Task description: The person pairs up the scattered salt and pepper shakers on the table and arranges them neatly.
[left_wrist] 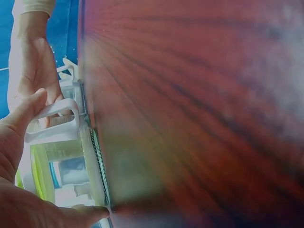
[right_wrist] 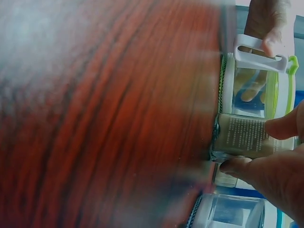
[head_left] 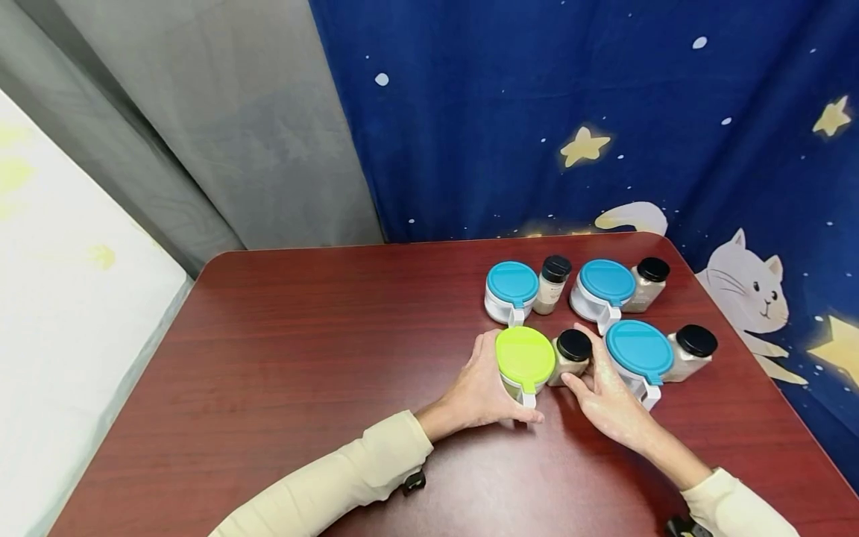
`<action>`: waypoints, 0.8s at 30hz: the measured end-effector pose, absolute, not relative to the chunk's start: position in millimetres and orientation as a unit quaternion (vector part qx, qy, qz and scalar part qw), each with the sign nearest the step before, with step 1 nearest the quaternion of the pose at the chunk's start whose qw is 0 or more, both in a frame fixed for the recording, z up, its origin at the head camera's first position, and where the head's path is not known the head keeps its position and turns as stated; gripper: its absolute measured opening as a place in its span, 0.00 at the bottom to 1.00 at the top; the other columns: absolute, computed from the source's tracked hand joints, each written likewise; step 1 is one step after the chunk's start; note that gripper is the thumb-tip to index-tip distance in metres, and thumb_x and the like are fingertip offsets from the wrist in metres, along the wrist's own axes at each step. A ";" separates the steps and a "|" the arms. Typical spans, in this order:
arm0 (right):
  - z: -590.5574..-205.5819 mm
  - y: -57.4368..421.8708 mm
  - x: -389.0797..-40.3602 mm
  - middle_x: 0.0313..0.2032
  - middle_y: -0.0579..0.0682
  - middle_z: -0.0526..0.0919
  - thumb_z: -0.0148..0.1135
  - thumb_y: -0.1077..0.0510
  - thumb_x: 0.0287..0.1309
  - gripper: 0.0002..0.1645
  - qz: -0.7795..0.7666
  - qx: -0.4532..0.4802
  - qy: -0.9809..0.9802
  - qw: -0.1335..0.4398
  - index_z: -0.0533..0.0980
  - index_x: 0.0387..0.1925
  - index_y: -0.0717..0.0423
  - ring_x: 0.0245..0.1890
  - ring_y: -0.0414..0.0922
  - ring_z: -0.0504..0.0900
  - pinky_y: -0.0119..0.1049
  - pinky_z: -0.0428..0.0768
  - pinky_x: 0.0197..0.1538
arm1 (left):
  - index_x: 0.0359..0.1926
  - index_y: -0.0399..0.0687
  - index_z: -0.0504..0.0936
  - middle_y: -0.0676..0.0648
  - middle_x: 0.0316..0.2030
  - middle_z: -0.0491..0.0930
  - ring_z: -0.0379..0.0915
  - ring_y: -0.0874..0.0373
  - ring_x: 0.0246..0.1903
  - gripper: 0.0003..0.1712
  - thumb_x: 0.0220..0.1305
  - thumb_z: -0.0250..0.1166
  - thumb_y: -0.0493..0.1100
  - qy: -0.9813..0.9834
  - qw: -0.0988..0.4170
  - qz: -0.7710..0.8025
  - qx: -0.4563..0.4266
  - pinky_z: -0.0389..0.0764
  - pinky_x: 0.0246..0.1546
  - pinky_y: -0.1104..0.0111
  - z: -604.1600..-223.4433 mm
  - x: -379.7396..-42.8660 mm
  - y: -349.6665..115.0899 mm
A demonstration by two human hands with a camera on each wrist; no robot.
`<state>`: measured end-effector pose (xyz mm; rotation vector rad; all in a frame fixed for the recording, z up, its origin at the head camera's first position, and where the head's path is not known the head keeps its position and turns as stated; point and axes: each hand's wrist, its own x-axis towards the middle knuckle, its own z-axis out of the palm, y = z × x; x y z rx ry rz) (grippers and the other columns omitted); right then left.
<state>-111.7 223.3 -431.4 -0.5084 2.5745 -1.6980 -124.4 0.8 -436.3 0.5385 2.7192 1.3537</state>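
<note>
My left hand (head_left: pixel 479 391) grips a clear seasoning jar with a lime-green lid (head_left: pixel 525 358), thumb beside its white handle and fingers round its far left side. Directly to its right stands a small black-capped spice jar (head_left: pixel 572 358). My right hand (head_left: pixel 614 406) holds this small jar between thumb and fingers. In the right wrist view the spice jar (right_wrist: pixel 244 135) shows printed text on its side and stands upright against the green-lidded jar (right_wrist: pixel 251 92). A blue-lidded jar (head_left: pixel 639 349) is just right of my right hand, its handle toward me.
Behind the hands stand two more blue-lidded jars (head_left: pixel 513 282) (head_left: pixel 607 280), each with a black-capped spice jar (head_left: pixel 552 287) (head_left: pixel 648 285) on its right. Another black-capped jar (head_left: pixel 691 352) sits at the far right. The reddish wooden table (head_left: pixel 302 358) ends at curtains behind.
</note>
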 end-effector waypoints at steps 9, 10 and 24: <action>-427.5 227.3 -110.7 0.65 0.69 0.64 0.54 0.74 0.70 0.47 -0.519 -0.146 0.842 0.028 0.40 0.78 0.58 0.59 0.60 0.74 0.19 0.73 0.49 | 0.72 0.48 0.57 0.48 0.60 0.64 0.72 0.56 0.54 0.69 0.32 0.88 0.58 0.887 0.033 0.430 0.163 0.76 0.54 0.63 -436.5 -124.4 4.8; -427.2 227.8 -110.1 0.65 0.69 0.63 0.54 0.73 0.70 0.47 -0.514 -0.144 0.845 0.028 0.39 0.78 0.58 0.59 0.60 0.74 0.19 0.72 0.49 | 0.72 0.48 0.57 0.49 0.60 0.64 0.72 0.56 0.54 0.69 0.32 0.88 0.59 0.887 0.033 0.430 0.164 0.76 0.54 0.63 -436.4 -124.2 5.3; -422.2 233.4 -105.2 0.70 0.72 0.55 0.57 0.77 0.59 0.53 -0.517 -0.141 0.844 0.023 0.38 0.76 0.60 0.68 0.65 0.61 0.58 0.61 0.65 | 0.77 0.46 0.52 0.47 0.65 0.63 0.69 0.54 0.60 0.78 0.30 0.88 0.61 0.884 0.060 0.439 0.148 0.74 0.58 0.59 -431.6 -122.0 8.1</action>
